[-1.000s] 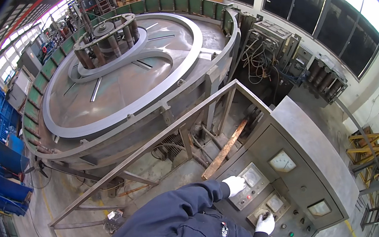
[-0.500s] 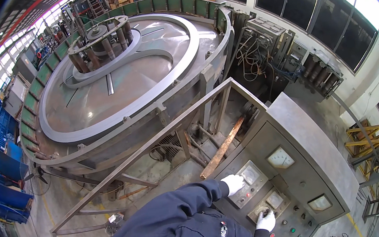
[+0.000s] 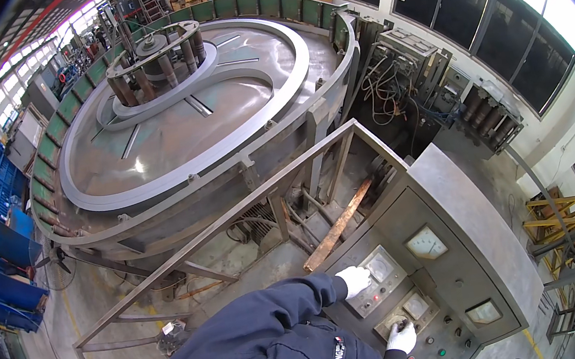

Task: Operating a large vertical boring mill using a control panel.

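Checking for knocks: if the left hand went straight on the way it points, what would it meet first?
Probably the square meter just right of the left hand, though depth is unclear.

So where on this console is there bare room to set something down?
The console's grey top, bordered on its left by the gauge panel, looks bare, though perhaps curved. Crowded: the lower panel, with meters, buttons, left hand and right hand.

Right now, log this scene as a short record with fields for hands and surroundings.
left hand: white-gloved, at the upper meter unit, grip unclear
right hand: white-gloved, fingertips at a round dial on the lower meter unit
console: gray, with red and green buttons
railing: metal, before a large round machine
plank: wooden, slanting beside the console
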